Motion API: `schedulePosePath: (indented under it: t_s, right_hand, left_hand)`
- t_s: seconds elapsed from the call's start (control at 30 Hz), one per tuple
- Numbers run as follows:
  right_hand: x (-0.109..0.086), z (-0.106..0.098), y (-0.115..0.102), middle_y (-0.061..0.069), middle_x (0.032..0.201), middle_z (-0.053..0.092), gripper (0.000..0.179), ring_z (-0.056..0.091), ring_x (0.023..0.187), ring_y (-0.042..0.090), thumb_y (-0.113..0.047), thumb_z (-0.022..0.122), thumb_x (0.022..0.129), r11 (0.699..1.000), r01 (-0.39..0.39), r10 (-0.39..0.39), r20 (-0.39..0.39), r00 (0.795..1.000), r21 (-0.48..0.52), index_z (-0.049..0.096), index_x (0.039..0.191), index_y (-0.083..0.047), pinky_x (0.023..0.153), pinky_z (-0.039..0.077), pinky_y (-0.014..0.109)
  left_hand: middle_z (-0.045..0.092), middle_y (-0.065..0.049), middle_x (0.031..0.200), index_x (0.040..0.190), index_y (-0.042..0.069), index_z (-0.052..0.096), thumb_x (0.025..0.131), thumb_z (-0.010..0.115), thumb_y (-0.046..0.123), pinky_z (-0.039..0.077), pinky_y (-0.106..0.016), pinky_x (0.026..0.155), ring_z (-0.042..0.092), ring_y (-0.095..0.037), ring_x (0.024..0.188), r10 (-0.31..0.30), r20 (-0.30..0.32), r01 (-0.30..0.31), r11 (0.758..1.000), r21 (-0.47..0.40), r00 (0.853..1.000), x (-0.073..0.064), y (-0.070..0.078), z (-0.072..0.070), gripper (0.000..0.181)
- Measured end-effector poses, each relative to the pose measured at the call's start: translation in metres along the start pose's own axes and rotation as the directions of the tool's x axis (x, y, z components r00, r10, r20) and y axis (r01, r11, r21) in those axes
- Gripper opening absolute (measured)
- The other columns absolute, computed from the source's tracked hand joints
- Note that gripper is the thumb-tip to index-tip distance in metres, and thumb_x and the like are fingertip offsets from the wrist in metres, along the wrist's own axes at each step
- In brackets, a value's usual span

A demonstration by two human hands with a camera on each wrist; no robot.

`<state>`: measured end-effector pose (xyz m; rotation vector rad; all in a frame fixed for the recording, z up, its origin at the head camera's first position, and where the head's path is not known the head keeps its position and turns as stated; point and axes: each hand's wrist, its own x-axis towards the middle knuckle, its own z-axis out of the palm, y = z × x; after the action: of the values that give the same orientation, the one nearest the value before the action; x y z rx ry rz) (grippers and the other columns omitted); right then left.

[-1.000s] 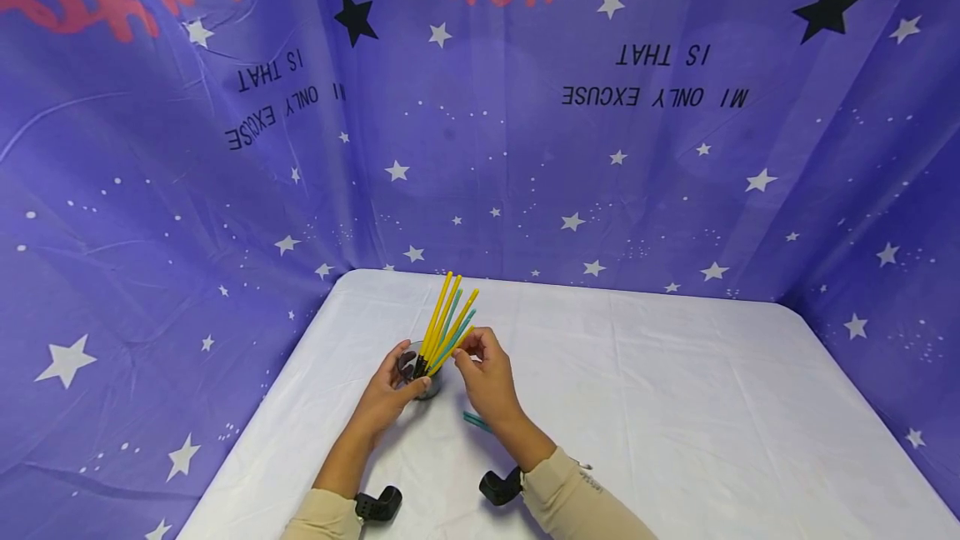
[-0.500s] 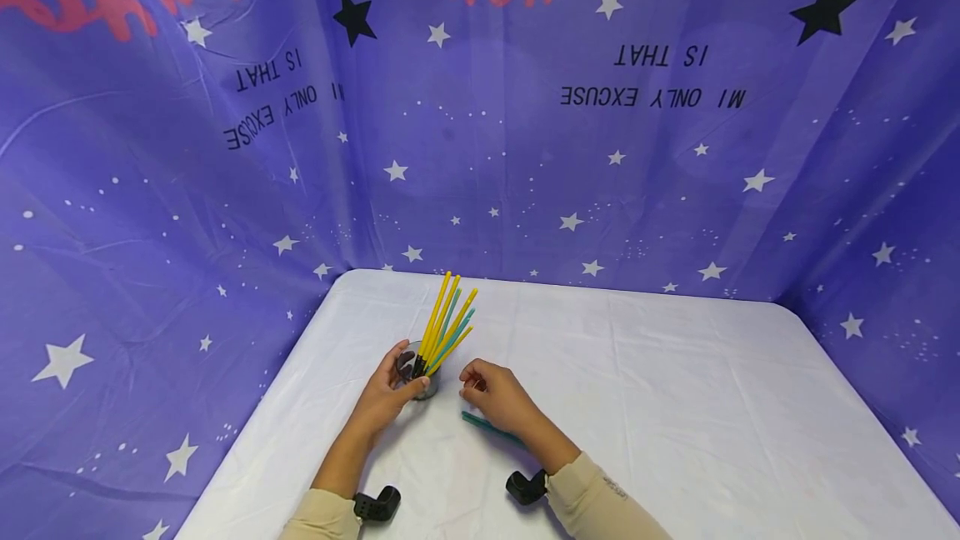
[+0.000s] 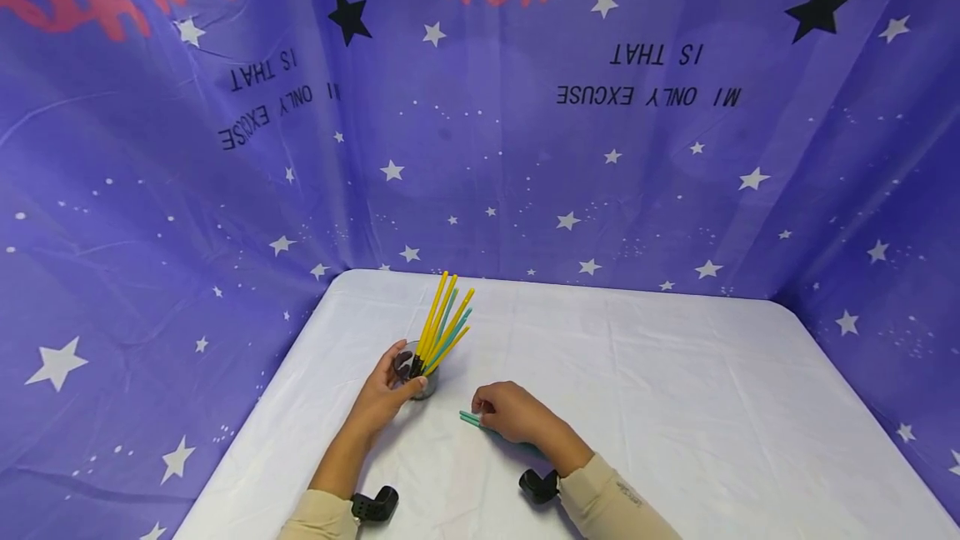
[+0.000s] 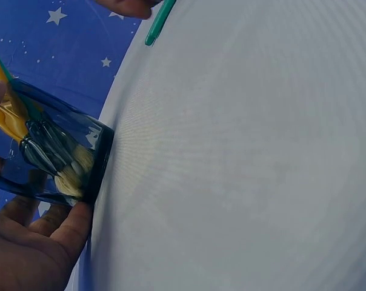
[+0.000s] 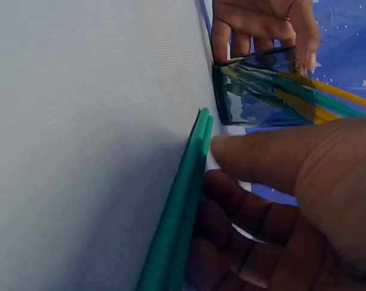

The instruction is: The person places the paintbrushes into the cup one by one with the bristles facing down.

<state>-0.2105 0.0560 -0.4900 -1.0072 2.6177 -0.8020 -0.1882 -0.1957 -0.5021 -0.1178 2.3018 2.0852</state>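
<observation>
My left hand [image 3: 379, 398] grips a dark see-through glass [image 4: 104, 136] at the left of the table, thumb and fingers on either side of it. Several paintbrushes [image 3: 433, 319] with yellow or green handles lean in the glass, their pale bristles [image 4: 71, 182] down. To the right, my right hand [image 3: 516, 413] is low over two green paintbrush handles [image 5: 177, 212] lying side by side on the table. In the right wrist view its thumb and loosely bent fingers are right beside these handles, with nothing pinched between them. In the head view the hand hides most of their length.
A white cloth covers the table [image 3: 660, 390]. Behind and on both sides hangs a purple curtain [image 3: 480, 190] with stars and lettering. Black wrist cameras [image 3: 377, 505] are worn at both cuffs.
My right hand has moved away from the brushes in the glass, down and to the right, to the green brushes on the table. My left hand stays on the glass.
</observation>
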Motion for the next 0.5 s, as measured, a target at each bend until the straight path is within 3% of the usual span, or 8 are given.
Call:
schedulePosePath:
  t_s: [0.2,0.5]
  right_hand:
    - [0.0015,0.0014,-0.0032,-0.007,0.077,0.06,0.018,0.052,0.07,0.007,0.005,0.066,0.083,0.994,0.031,-0.031,-0.002,1.0,-0.101,0.07,0.091,-0.01,0.069,0.046,0.027]
    - [0.003,0.0026,-0.0081,-0.01,0.073,0.054,0.018,0.049,0.069,0.006,0.004,0.065,0.086,0.99,0.022,-0.025,-0.021,0.999,-0.137,0.066,0.082,-0.013,0.067,0.045,0.026]
  left_hand:
    - [0.036,-0.019,0.155,0.156,0.017,0.028,0.088,0.075,0.013,0.033,-0.052,0.109,0.032,-0.037,0.143,-0.008,0.008,0.009,1.0,-0.005,1.0,0.0022,-0.0021,0.0,0.083]
    - [0.035,-0.019,0.156,0.156,0.018,0.027,0.087,0.075,0.013,0.032,-0.053,0.11,0.03,-0.037,0.144,-0.015,0.006,0.015,1.0,-0.004,1.0,0.0019,-0.0024,-0.002,0.084]
